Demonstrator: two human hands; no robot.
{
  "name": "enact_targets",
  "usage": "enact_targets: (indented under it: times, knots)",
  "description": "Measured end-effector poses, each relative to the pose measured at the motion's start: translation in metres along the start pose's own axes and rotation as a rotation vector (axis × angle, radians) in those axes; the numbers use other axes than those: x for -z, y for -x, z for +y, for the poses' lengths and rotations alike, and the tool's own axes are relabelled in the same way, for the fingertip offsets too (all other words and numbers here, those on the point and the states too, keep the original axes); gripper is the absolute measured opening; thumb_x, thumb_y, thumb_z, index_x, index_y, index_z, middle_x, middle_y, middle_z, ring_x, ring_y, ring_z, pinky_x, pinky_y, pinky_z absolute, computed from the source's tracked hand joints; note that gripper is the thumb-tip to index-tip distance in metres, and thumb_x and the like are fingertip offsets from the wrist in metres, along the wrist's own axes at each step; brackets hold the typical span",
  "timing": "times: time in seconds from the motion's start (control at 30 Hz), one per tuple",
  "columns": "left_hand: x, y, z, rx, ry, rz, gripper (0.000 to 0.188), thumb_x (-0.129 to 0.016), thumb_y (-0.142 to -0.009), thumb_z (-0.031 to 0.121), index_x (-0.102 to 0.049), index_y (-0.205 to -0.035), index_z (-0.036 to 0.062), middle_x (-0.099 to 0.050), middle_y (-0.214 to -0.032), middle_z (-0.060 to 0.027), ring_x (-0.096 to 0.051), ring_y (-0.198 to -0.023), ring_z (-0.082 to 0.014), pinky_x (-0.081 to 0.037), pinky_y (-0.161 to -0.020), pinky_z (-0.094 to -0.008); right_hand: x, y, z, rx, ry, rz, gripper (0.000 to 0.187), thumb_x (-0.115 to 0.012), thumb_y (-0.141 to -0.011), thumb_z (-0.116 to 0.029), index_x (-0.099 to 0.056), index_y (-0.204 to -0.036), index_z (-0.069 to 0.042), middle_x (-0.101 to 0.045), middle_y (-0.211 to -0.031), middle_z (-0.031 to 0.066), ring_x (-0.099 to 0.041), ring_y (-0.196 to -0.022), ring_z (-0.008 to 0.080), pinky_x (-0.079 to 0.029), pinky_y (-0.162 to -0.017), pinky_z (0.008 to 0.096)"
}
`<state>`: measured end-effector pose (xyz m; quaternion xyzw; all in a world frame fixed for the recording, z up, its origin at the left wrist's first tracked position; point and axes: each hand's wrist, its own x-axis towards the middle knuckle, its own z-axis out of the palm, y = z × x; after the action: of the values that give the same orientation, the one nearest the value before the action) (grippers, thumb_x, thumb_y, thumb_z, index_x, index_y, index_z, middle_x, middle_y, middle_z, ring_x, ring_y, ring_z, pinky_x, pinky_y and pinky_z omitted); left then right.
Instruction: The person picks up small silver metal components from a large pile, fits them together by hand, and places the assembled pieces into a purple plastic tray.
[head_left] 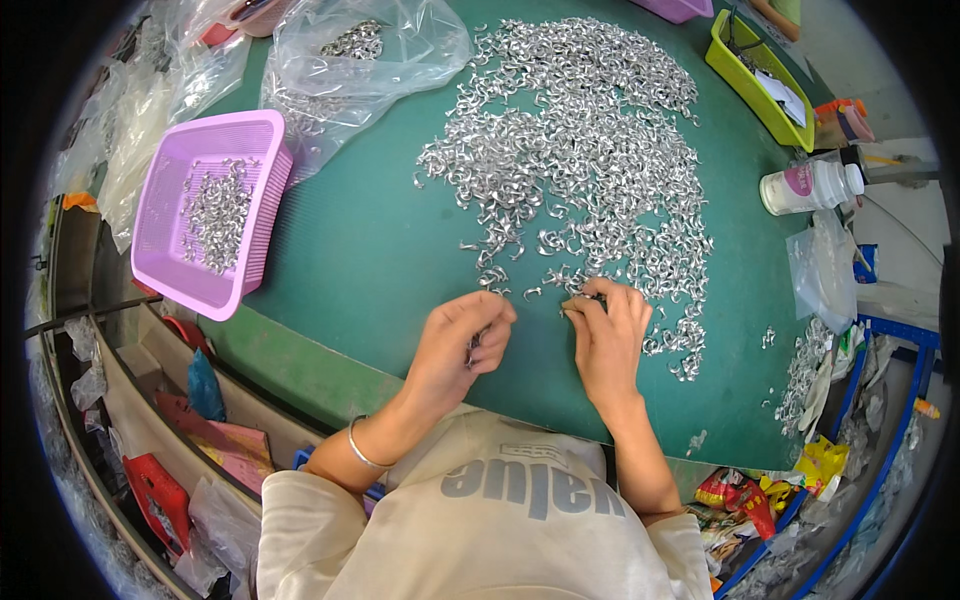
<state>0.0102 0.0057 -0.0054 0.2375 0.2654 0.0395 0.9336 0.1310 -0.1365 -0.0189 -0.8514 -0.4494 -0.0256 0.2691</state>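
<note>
A broad pile of small, curved, silver metal pieces is spread over the green table. At its near edge my left hand is closed, thumb against forefinger, with a few silver pieces partly showing inside the curled fingers. My right hand rests at the pile's lower edge, its thumb and fingers drawn together in a pinch among the pieces. What sits between those fingertips is too small to make out. One loose metal piece lies between my hands.
A purple basket holding metal pieces stands at left. Behind it lies a clear plastic bag with more pieces. At far right are a lime-green tray and a white bottle. Another heap of pieces sits near the right edge.
</note>
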Motion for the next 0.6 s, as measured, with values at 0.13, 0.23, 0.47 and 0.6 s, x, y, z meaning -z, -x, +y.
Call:
enact_targets:
  times: [0.13, 0.23, 0.47, 0.6]
  knots:
    - [-0.012, -0.004, -0.016, -0.240, -0.630, 0.137, 0.009, -0.057, -0.081, 0.008, -0.058, -0.088, 0.0008, -0.036, -0.051, 0.0068, -0.031, -0.046, -0.0016, -0.024, -0.042, -0.0190, 0.006, 0.002, 0.001, -0.097, -0.159, 0.047, 0.013, -0.062, -0.069, -0.003, -0.060, -0.081, -0.008, -0.052, -0.087, 0.0032, -0.046, -0.083, 0.0220, -0.032, -0.072, 0.0339]
    - [-0.009, -0.009, -0.024, -0.313, -1.037, 0.083, 0.011, -0.061, -0.078, 0.005, -0.060, -0.089, 0.0031, -0.038, -0.050, 0.0047, -0.031, -0.047, -0.0021, -0.025, -0.042, -0.0216, 0.010, 0.004, 0.004, -0.065, -0.119, 0.000, 0.016, -0.062, -0.068, -0.003, -0.061, -0.083, -0.008, -0.052, -0.092, 0.0046, -0.045, -0.087, 0.0233, -0.032, -0.074, 0.0352]
    - [-0.016, -0.012, -0.030, -0.396, -1.211, 0.137, 0.018, -0.065, -0.074, 0.004, -0.061, -0.092, 0.0052, -0.035, -0.049, -0.0008, -0.030, -0.044, -0.0072, -0.027, -0.042, -0.0244, 0.004, 0.005, 0.009, 0.026, -0.066, -0.006, 0.015, -0.062, -0.068, -0.003, -0.060, -0.083, -0.008, -0.053, -0.098, 0.0063, -0.045, -0.093, 0.0249, -0.032, -0.077, 0.0355]
    - [-0.020, -0.006, -0.028, -0.563, -1.191, 0.084, 0.023, -0.069, -0.069, 0.003, -0.062, -0.091, 0.0060, -0.036, -0.050, -0.0008, -0.031, -0.045, -0.0069, -0.028, -0.042, -0.0236, 0.017, 0.008, -0.005, -0.124, -0.382, -0.040, 0.014, -0.063, -0.069, 0.000, -0.059, -0.081, -0.005, -0.058, -0.086, 0.0061, -0.050, -0.084, 0.0240, -0.033, -0.074, 0.0329]
